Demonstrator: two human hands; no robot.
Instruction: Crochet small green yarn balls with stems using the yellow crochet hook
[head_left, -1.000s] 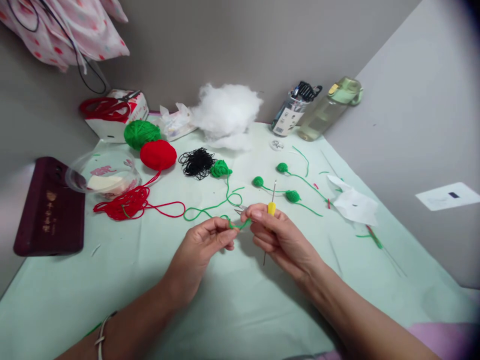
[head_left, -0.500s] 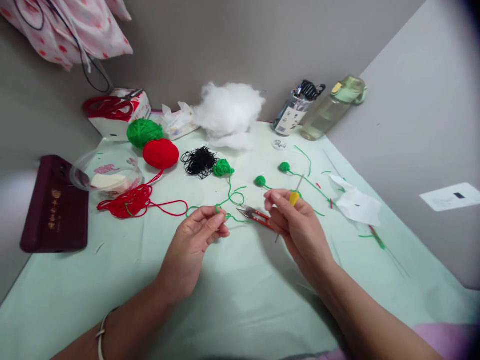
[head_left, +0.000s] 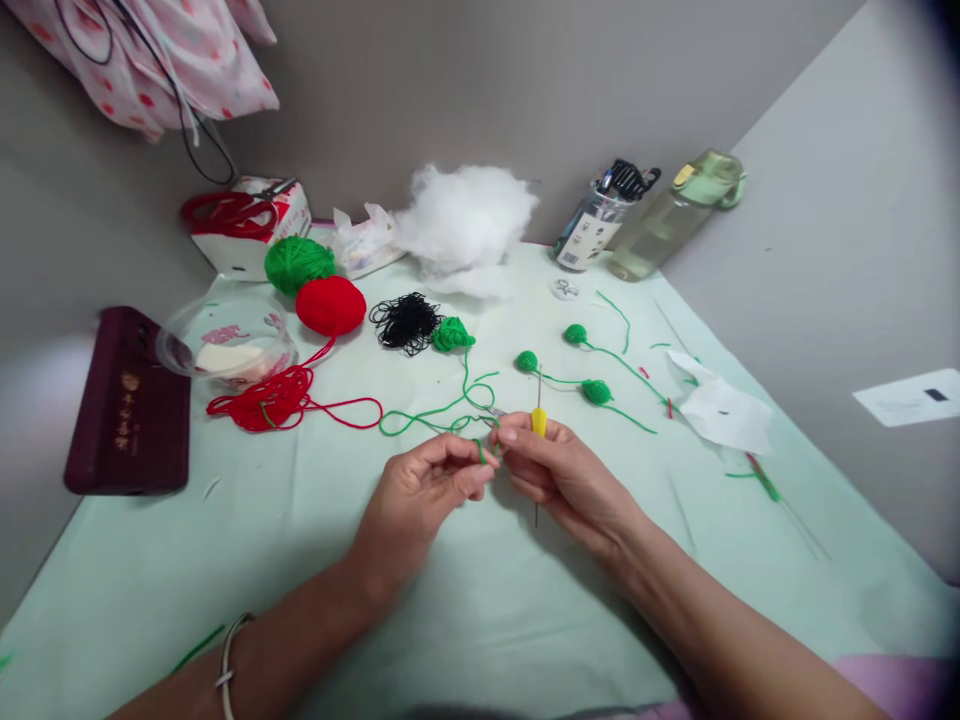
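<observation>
Green yarn (head_left: 481, 452) loops over the fingers of my left hand (head_left: 431, 490), which is closed on it. My right hand (head_left: 555, 470) grips a crochet hook (head_left: 538, 421) with a yellow grip; its thin metal shaft sticks out above and below the fingers. The fingertips of both hands meet around the yarn, so whether the right ones also pinch it is hard to make out. From there the strand runs back in loose curls to a small green yarn ball (head_left: 453, 334). Thread snips (head_left: 495, 411) lie behind my right hand, mostly hidden.
Small green crocheted balls (head_left: 596, 391) with tails lie right of centre. Red yarn (head_left: 262, 400), a plastic tub (head_left: 225, 340) and a maroon power bank or phone-like case (head_left: 135, 410) stand left. White stuffing (head_left: 469, 220), a pen cup (head_left: 592, 230) and a bottle (head_left: 671, 220) line the back.
My right hand has moved left and my left hand slightly right, so they now meet at the yarn. The hook has turned more upright. The view has shifted slightly.
</observation>
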